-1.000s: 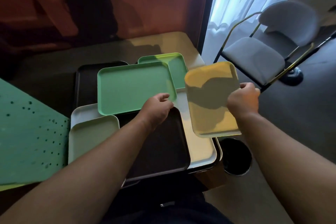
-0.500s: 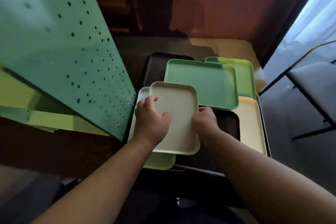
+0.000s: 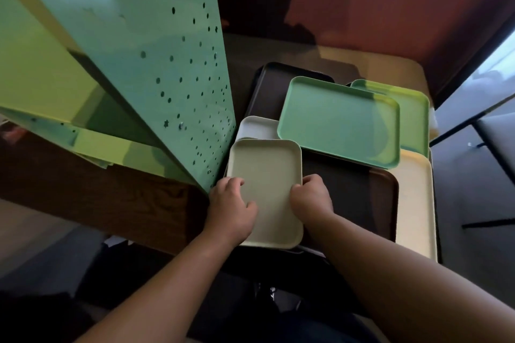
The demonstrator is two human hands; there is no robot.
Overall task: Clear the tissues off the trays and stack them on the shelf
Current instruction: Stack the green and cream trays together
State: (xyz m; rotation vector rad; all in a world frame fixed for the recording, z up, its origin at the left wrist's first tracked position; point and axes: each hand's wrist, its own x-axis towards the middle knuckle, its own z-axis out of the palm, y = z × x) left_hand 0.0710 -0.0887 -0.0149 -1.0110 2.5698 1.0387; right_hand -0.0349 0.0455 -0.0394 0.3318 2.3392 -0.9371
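Observation:
A small pale beige tray (image 3: 267, 175) lies at the near left of a pile of trays, and both hands grip it. My left hand (image 3: 230, 209) clasps its left edge with the thumb over the rim. My right hand (image 3: 313, 198) holds its right edge. Behind it lie a white tray (image 3: 257, 127), a green tray (image 3: 338, 122), a second green tray (image 3: 412, 117), a cream tray (image 3: 415, 198) and dark brown trays (image 3: 348, 192). No tissues show on any tray. The green perforated shelf (image 3: 156, 58) rises right beside the beige tray on the left.
The trays rest on a table (image 3: 362, 58) against a reddish wall. A dark wooden surface (image 3: 97, 198) sits under the shelf. A chair frame (image 3: 487, 131) stands at the right edge. Floor shows at the lower left.
The yellow tray that my right hand held a second ago is gone from my hands. Both hands now hold the beige tray, and the view has swung left toward the shelf.

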